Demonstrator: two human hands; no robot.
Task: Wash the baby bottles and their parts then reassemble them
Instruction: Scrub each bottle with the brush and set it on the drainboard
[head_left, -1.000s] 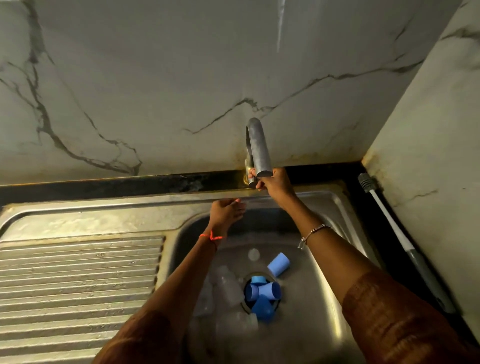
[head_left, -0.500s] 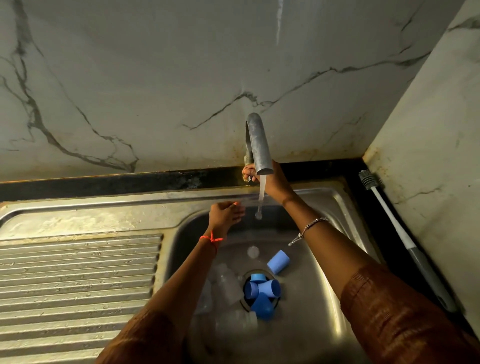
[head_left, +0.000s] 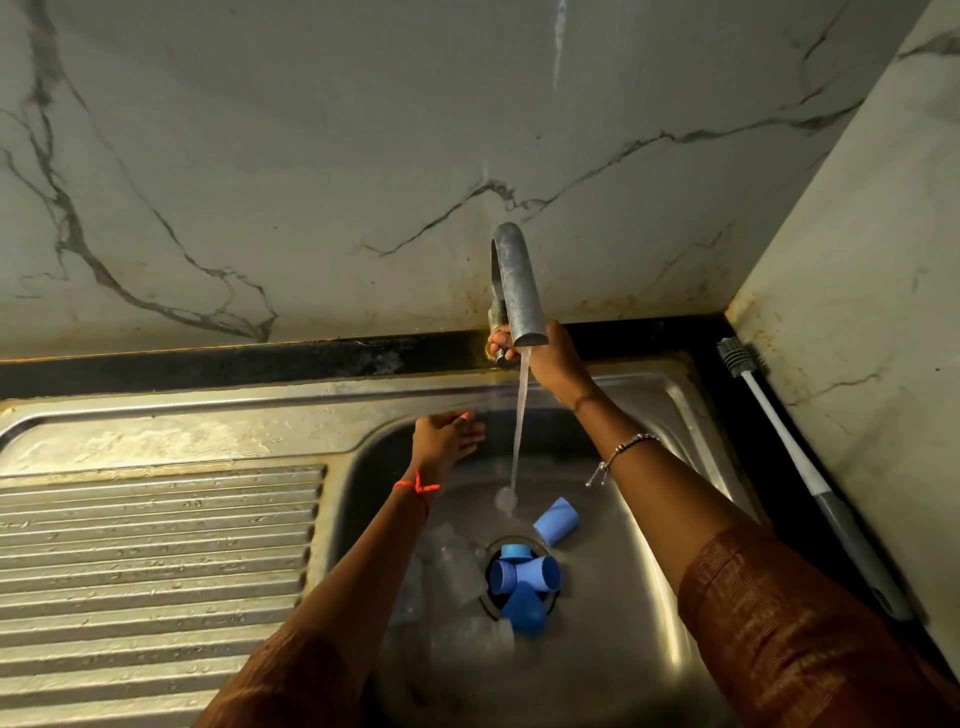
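Several blue caps (head_left: 556, 521), clear bottles (head_left: 457, 566), in sink (head_left: 639, 597)

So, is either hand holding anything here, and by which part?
The right hand grips the tap by the knob at its base. The left hand holds nothing, relaxed beside the water stream.

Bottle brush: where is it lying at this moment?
Head view, far right: the bottle brush lies on the dark counter strip between the sink and the right wall, bristles toward the back corner.
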